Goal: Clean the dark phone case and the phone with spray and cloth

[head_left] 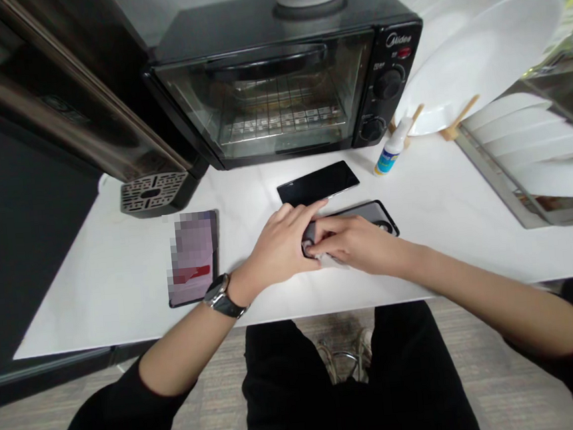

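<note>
Head view, left to right: at nine o'clock a phone (193, 256) lies flat on the white table (122, 283), its lit screen blurred so no writing can be read; a dark machine with a perforated drip grille (151, 192) stands behind it at ten o'clock. The left hand (282, 245), a metal-strapped watch (222, 295) on its wrist, lies flat with fingers pressing the near end of a grey phone case (366, 211). That case is at the table's middle, a rounded rectangle with a matte face, its long axis running from eight o'clock to two o'clock, the far end pointing toward two. The right hand (356, 239) meets the left there, pinching a small white wipe (330, 259) against the case's near end; both hands are together, touching. Just beyond, at twelve o'clock, a glossy black phone (318, 182) lies screen up, nearly parallel. Behind it sits a black toaster oven (284, 74) marked "Midea", with a wire rack and two round knobs. At two o'clock a small white bottle (391, 151) with a blue label, unreadable, leans near smooth white plates (483, 57) in a wooden rack.
</note>
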Motion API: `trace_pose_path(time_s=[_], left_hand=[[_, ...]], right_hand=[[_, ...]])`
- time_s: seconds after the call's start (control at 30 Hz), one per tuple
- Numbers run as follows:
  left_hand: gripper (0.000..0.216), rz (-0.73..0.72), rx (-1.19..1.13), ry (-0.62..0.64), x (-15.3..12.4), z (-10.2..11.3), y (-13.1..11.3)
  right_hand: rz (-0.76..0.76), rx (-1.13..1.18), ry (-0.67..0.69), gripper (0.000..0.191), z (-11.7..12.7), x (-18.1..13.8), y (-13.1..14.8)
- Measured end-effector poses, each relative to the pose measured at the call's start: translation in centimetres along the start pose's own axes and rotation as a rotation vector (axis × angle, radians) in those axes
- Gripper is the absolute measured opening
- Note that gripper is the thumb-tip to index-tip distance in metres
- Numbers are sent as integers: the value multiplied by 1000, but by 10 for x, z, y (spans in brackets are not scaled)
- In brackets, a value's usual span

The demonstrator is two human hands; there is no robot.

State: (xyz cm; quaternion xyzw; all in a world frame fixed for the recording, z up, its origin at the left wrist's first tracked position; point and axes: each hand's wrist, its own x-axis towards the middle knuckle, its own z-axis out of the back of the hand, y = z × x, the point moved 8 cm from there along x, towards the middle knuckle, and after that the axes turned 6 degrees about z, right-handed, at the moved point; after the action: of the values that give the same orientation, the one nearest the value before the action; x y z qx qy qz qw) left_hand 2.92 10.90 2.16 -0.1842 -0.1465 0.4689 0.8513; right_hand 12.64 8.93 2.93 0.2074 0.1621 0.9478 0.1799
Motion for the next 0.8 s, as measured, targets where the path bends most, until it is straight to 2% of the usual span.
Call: trace_pose_path(time_s=[0.07,0.17,0.27,0.4,0.53,0.63,0.7,0.8], left_hand=[[102,-14,4,25,0,-2,-3],[101,-39,24,22,-1,-2,-8],[97,-53,38,11,-2,-2,-11],[96,-68,20,17,-2,-2,-15],[97,-65,21,20,0,-2,-16],[101,-53,36,7,0,-1,-13],[102,-58,38,3,0,-1,-11],[104,-68,8,2,1,-2,-9]], right_hand=[[12,50,22,30,9,-16,-1],[2,-42,58,34,30,-47,-6],[-45,-235,79,38,51,-74,-15],[-158,-533,45,28,66,-91,-26],[-270,-679,-2,22,64,-80,-32],[-318,-652,-31,20,53,-59,-31],[-272,-576,-46,22,39,-41,-25],[-125,-392,-60,23,14,-15,-10]])
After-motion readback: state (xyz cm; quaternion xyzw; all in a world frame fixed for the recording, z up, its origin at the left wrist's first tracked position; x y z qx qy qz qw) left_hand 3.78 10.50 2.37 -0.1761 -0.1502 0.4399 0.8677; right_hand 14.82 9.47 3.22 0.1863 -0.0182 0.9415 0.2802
